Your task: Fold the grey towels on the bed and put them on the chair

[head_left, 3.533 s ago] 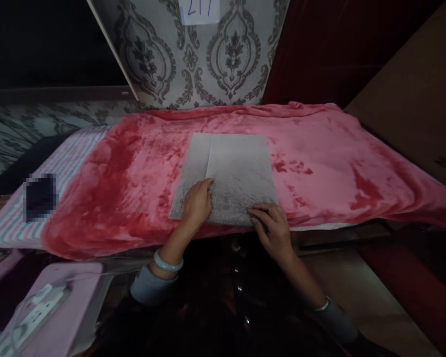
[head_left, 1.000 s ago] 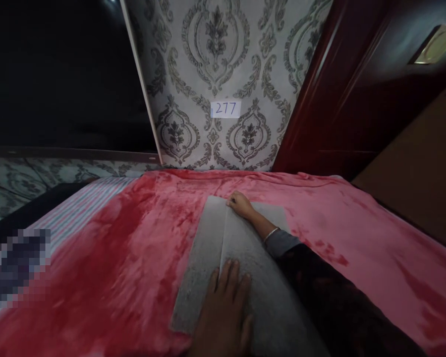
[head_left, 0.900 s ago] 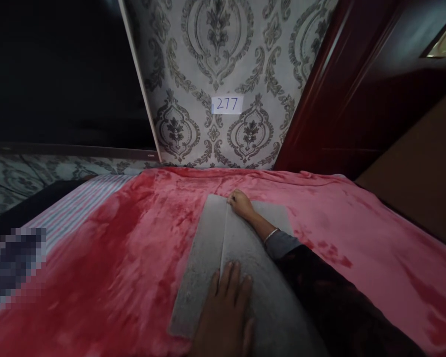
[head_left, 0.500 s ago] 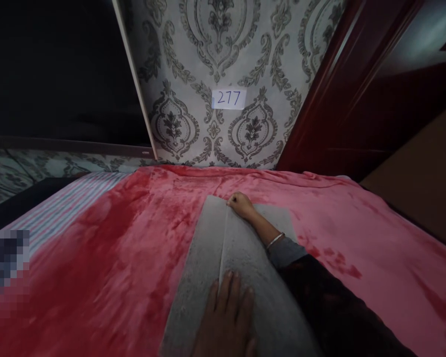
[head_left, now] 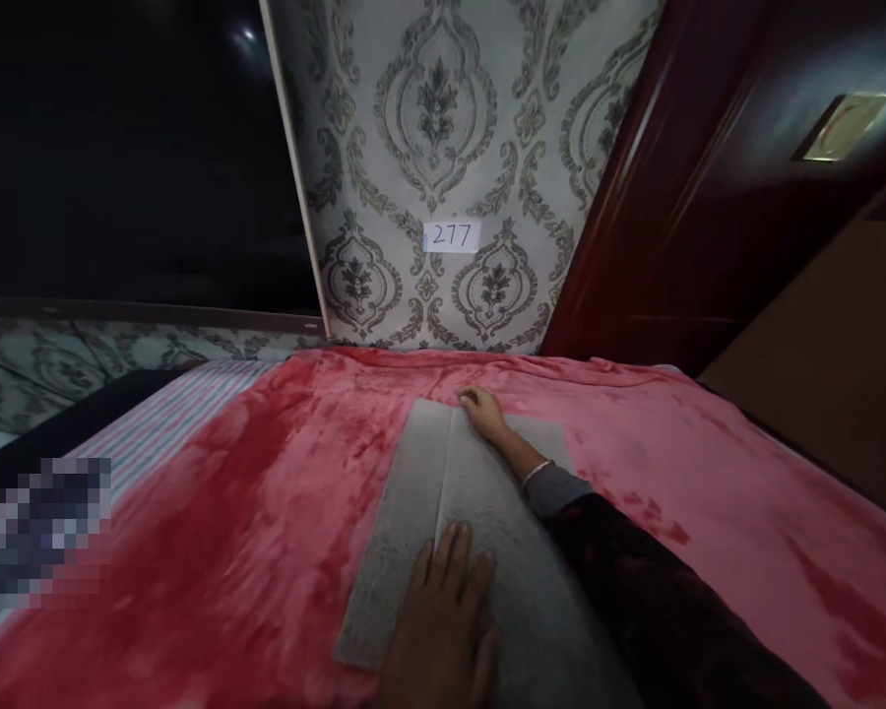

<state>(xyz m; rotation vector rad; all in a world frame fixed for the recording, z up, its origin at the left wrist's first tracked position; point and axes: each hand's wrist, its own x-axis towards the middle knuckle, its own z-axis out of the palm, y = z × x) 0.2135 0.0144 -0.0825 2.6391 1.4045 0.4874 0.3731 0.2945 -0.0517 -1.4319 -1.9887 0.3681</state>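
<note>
A folded grey towel [head_left: 399, 551] lies lengthwise on a red and pink blanket [head_left: 214, 551], with a fold edge running along its length. My left hand [head_left: 443, 620] rests flat on the near part of the towel, palm down and fingers stretched across the fold edge. At the far end, my right hand [head_left: 482, 412] is at the towel's edge by that fold, its fingers closed in a pinch. The fingertips are small in view, and part of the towel lies hidden under my right forearm.
Behind the blanket stands a patterned wall with a paper label [head_left: 452, 235] reading 277. A large dark screen [head_left: 133, 158] is at the left, above a striped sheet [head_left: 169, 409]. A dark red door [head_left: 679, 226] stands at the right.
The view has tilted up a little, showing more of the towel's near left corner. My right hand's fingers have shifted slightly at the far edge. My left hand stays flat on the towel.
</note>
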